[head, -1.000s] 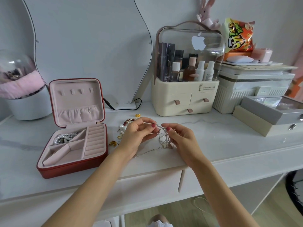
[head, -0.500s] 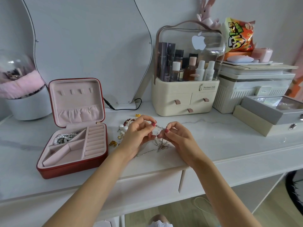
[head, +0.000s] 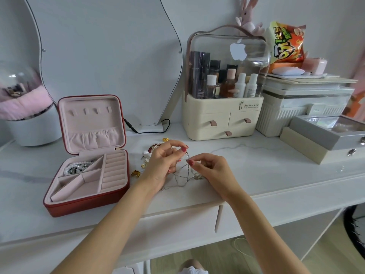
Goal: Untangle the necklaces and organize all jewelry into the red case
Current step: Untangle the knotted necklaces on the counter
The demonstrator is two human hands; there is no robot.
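Hands pinch tangled necklaces (head: pixel 182 175) over the white dresser top (head: pixel 256 175): left hand (head: pixel 164 163) and right hand (head: pixel 211 169) each grip chain. Best tease loops apart gently, no tugging. Red case (head: pixel 87 206) lies open at left, pearls inside; mirror and cosmetics box stand far.

Both your bare forearms reach forward over the bench's front edge, hands close together. Your left hand (head: pixel 165 162) is raised with thumb and forefinger pinched. Your right hand (head: pixel 212 171) sits slightly lower, its fingers (head: pixel 191 162) curled and pinching likewise.
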